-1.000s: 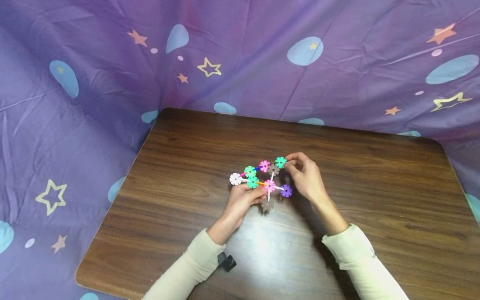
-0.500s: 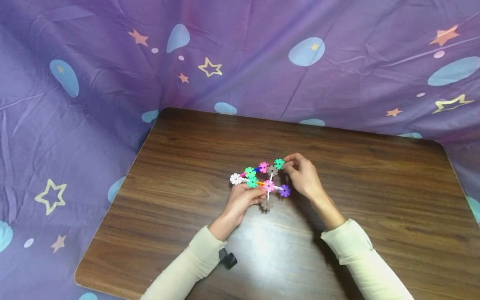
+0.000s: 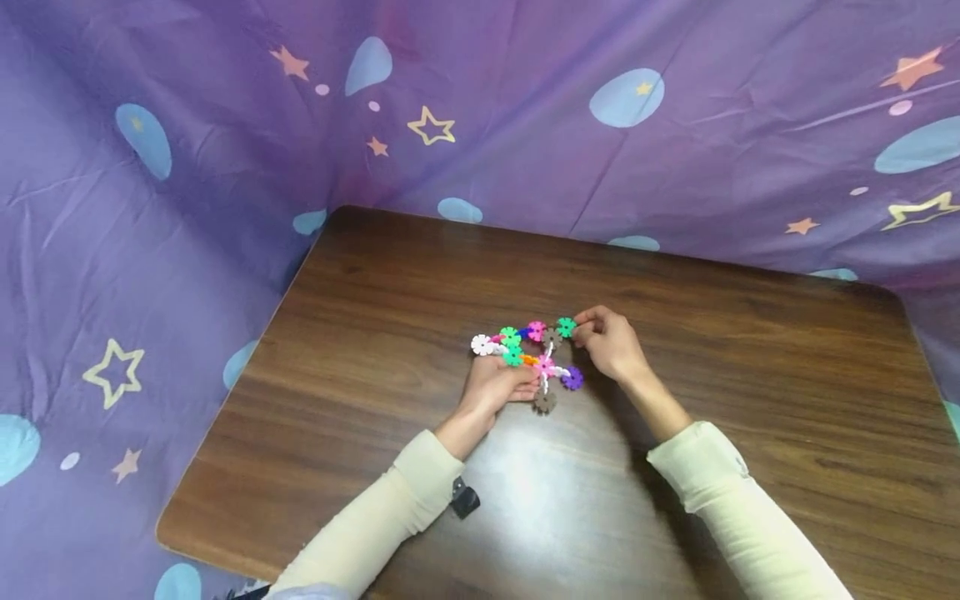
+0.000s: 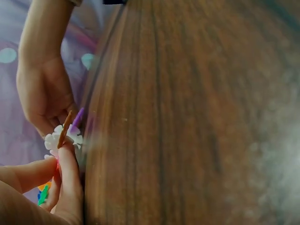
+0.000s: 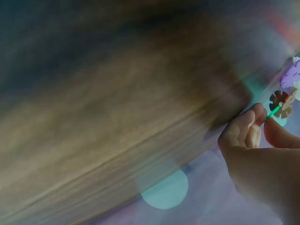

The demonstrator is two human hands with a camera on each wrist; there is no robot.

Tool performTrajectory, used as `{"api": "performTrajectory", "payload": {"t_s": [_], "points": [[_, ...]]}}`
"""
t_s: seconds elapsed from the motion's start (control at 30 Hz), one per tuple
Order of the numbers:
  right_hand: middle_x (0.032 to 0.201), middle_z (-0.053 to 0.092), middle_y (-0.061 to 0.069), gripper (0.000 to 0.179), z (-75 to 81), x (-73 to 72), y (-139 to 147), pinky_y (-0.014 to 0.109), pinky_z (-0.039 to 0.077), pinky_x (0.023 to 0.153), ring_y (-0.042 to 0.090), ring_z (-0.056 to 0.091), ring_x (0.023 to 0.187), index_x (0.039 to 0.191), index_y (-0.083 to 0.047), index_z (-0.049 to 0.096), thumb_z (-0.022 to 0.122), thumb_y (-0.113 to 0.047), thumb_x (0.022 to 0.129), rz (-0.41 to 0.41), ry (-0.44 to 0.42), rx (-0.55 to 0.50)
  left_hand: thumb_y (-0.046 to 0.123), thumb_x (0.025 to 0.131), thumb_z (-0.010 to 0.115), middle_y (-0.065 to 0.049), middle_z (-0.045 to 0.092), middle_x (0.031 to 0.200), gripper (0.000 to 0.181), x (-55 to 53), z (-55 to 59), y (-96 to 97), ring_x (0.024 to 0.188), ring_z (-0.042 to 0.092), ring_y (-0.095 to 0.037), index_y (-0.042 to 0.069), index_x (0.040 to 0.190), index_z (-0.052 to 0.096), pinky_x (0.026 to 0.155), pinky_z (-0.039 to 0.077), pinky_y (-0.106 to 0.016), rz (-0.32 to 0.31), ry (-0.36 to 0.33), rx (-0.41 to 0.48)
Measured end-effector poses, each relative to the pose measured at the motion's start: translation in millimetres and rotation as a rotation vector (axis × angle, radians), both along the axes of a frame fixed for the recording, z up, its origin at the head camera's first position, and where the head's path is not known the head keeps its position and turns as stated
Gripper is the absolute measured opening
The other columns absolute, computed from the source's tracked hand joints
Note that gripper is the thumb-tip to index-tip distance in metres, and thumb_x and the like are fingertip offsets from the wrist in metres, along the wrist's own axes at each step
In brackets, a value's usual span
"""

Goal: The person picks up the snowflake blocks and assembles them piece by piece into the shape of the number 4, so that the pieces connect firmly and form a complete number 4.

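Observation:
A branching chain of interlocking snowflake discs is held above the wooden table. My left hand pinches it near the pink disc between thumb and fingers. From that disc, white links lead to a purple disc, an upper brown disc and a lower brown disc. Leftward lie green discs and a white disc. At the upper right end, my right hand pinches the green disc, seen edge-on as a green sliver in the right wrist view.
Behind and to the left of the table hangs a purple cloth printed with stars and blue spots. A small black device sits at the left wrist. The table's far edge runs beyond both hands.
The head view has shifted a little, moving the whole scene slightly. Both hands keep their pinch on the chain, and its discs stay joined in nearly the same arrangement.

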State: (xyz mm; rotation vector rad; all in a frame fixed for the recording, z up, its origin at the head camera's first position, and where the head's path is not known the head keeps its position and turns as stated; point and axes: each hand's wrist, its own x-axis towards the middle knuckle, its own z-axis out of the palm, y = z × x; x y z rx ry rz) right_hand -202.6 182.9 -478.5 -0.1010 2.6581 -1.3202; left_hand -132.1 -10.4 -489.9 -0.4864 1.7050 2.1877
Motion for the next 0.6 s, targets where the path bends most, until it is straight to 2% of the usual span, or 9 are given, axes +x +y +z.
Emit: {"api": "performTrajectory", "payload": {"t_s": [0.17,0.27,0.43,0.6], "points": [[0.092,0.074,0.021,0.022,0.5,-7.2,-5,0.021,0.049,0.07,0.024,0.07,0.08,0.114,0.006,0.064,0.054,-0.002,0.096,-0.002,0.008,0.01,-0.007,0.089,0.069,-0.035,0.073,0.098,0.02,-6.8,2.3,-3.1,0.06,0.07,-0.011,-0.018,0.106,0.067,0.07,0.065,-0.029,0.011,-0.016,-0.011],[0.094,0.074,0.022,0.023,1.0,-11.5,-8,0.021,0.049,0.071,0.026,0.07,0.082,0.114,0.005,0.064,0.053,-0.003,0.097,0.001,0.006,0.019,-0.005,0.089,0.071,-0.033,0.074,0.095,0.02,-9.8,4.2,-7.0,0.058,0.07,-0.012,-0.016,0.105,0.068,0.069,0.065,-0.03,0.014,-0.017,-0.041],[0.097,0.074,0.022,0.022,0.8,-17.6,-12,0.021,0.049,0.069,0.026,0.071,0.083,0.114,0.004,0.064,0.054,-0.005,0.097,-0.009,0.011,0.032,0.006,0.089,0.078,-0.028,0.075,0.085,0.023,-13.1,8.4,-13.7,0.054,0.068,-0.013,-0.012,0.102,0.073,0.063,0.064,-0.033,-0.009,-0.01,-0.16],[0.097,0.074,0.021,0.021,-1.7,-19.2,-13,0.021,0.048,0.067,0.024,0.069,0.081,0.114,0.003,0.064,0.055,-0.006,0.097,-0.021,0.011,0.049,0.012,0.09,0.078,-0.03,0.074,0.082,0.029,-10.8,10.2,-20.2,0.049,0.066,-0.013,-0.014,0.099,0.072,0.057,0.063,-0.032,-0.054,-0.01,-0.249]]}}
